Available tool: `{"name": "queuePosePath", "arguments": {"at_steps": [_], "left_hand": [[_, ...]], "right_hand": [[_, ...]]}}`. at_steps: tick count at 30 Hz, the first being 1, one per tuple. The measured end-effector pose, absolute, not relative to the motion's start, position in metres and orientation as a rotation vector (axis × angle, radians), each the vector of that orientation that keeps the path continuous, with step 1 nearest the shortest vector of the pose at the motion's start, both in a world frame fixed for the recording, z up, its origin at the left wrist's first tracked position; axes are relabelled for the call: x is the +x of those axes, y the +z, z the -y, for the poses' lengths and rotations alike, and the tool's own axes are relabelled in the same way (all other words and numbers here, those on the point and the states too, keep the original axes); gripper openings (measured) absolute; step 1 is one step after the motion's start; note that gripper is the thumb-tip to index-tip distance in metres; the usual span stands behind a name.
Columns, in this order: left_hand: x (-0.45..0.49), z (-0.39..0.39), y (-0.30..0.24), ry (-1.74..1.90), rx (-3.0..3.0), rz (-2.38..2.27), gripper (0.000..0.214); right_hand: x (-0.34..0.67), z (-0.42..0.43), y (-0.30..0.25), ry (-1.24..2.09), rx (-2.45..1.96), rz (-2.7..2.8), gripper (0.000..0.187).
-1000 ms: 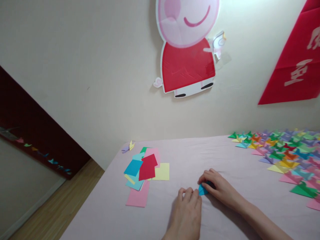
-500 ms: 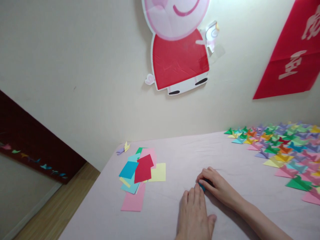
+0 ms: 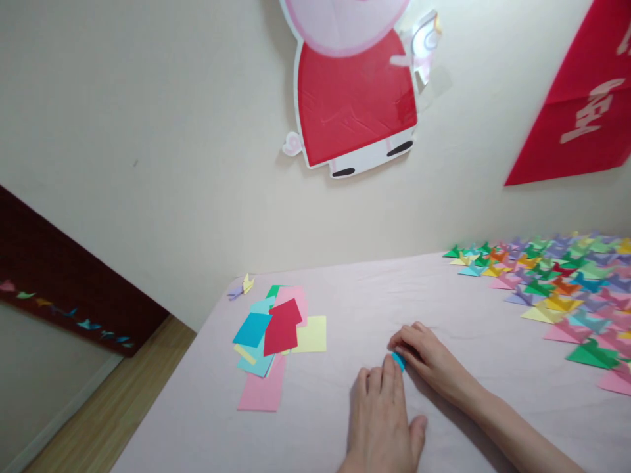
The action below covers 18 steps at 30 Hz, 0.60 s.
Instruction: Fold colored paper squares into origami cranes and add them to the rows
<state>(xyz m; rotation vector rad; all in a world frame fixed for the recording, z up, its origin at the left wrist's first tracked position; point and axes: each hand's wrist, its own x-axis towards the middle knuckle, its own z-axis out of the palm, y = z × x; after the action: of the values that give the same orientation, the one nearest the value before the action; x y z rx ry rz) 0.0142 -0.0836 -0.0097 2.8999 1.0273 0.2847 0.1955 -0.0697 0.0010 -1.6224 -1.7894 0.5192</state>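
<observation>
A small folded blue paper [image 3: 398,360] lies on the pink sheet [image 3: 345,302] in front of me, mostly covered by my fingers. My left hand [image 3: 384,420] lies flat with fingers stretched out, its fingertips pressing on the near edge of the blue paper. My right hand [image 3: 424,358] comes in from the right with its fingers curled over the paper's far side, pinning it down.
A loose pile of coloured paper squares [image 3: 276,335] lies to the left. Two small folded pieces [image 3: 241,287] sit near the far left corner. Several folded paper shapes [image 3: 562,295] fill the right side. The sheet's left edge drops to a wooden floor [image 3: 98,407].
My left hand went from a curled pinch to flat, fingers stretched over the blue paper. The visible blue shrank to a sliver. The view shifted slightly downward.
</observation>
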Motion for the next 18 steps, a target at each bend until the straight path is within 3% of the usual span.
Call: {"name": "queuePosePath", "arguments": {"at_steps": [11, 18], "left_hand": [[0.019, 0.083, 0.003, 0.3, 2.956, -1.046, 0.066], [0.022, 0.082, 0.003, 0.29, 2.973, -1.062, 0.063]], "right_hand": [[0.188, 0.081, -0.02, -0.179, -2.009, 1.734, 0.03], [0.185, 0.081, -0.028, -0.345, -2.118, 1.759, 0.035]]}}
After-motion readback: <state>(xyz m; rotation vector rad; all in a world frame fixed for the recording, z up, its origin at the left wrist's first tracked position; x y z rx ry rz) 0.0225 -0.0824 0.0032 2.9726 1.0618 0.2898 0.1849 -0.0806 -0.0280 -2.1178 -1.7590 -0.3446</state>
